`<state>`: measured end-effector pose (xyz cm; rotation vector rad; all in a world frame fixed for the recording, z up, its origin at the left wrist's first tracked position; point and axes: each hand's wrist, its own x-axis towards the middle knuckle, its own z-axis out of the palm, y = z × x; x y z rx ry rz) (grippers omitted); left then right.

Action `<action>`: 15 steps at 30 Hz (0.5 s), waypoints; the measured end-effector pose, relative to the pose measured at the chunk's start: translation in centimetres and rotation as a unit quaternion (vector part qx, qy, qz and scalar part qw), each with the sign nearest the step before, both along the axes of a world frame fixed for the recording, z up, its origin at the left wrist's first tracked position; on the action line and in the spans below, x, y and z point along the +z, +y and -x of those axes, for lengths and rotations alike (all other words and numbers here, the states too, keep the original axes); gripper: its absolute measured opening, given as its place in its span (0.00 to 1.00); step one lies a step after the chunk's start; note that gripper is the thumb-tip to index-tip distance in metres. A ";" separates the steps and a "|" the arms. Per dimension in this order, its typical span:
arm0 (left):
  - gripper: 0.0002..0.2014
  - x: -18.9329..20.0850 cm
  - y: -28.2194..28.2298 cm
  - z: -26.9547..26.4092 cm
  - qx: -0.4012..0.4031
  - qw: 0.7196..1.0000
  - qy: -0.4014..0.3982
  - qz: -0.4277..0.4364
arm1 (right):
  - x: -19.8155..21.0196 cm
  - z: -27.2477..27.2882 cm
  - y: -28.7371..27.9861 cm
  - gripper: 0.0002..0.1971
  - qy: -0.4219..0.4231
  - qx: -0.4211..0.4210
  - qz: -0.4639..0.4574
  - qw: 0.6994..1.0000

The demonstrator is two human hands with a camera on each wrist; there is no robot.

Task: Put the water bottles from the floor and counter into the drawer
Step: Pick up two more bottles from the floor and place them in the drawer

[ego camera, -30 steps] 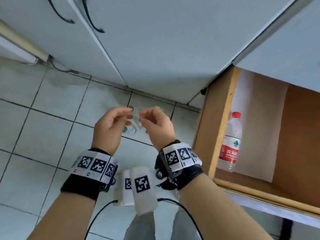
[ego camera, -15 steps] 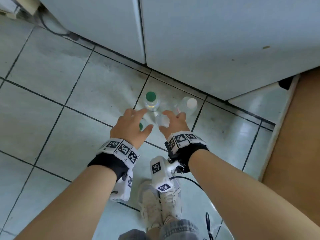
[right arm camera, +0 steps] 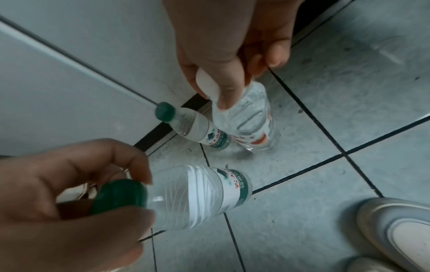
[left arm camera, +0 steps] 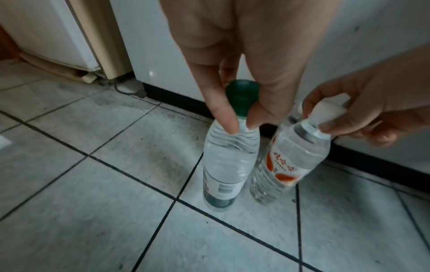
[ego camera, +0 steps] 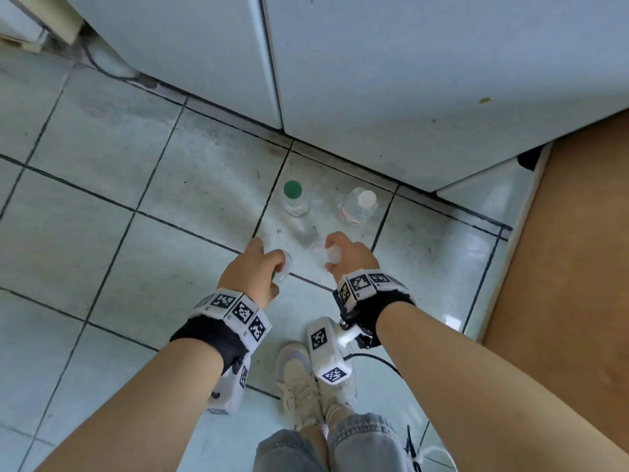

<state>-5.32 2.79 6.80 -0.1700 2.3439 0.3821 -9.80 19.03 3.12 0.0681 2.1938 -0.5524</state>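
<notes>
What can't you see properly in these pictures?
The drawer: head view, the right edge cuts off its inside.
The green-capped bottle in the left hand: head view, the hand covers most.
Its label: right wrist view, writing too blurred to read.
The counter: no view shows it.

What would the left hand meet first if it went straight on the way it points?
Probably the standing green-capped bottle just beyond the left hand, though depth is unclear.
</notes>
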 end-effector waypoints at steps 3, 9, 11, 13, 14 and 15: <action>0.12 6.2 -0.2 -0.6 0.000 1.000 -0.005 0.001 | 6.2 -0.5 0.4 0.18 0.007 -0.008 0.001 1.000; 0.09 21.3 0.7 -0.4 0.020 0.999 0.050 0.000 | 22.4 -1.5 1.5 0.16 0.050 -0.026 0.017 0.998; 0.10 26.4 1.4 -0.1 0.053 0.996 0.070 -0.010 | 27.8 -1.9 2.6 0.17 0.086 -0.053 0.034 0.994; 0.10 31.2 2.5 0.5 0.071 0.992 0.098 -0.026 | 32.7 -2.0 4.0 0.18 0.133 -0.106 0.061 0.984; 0.11 33.4 3.2 0.7 0.066 0.991 0.112 -0.037 | 34.9 -2.2 4.8 0.18 0.155 -0.134 0.076 0.976; 0.11 35.5 4.2 0.9 0.057 0.989 0.129 -0.048 | 36.9 -2.4 5.6 0.19 0.177 -0.162 0.088 0.967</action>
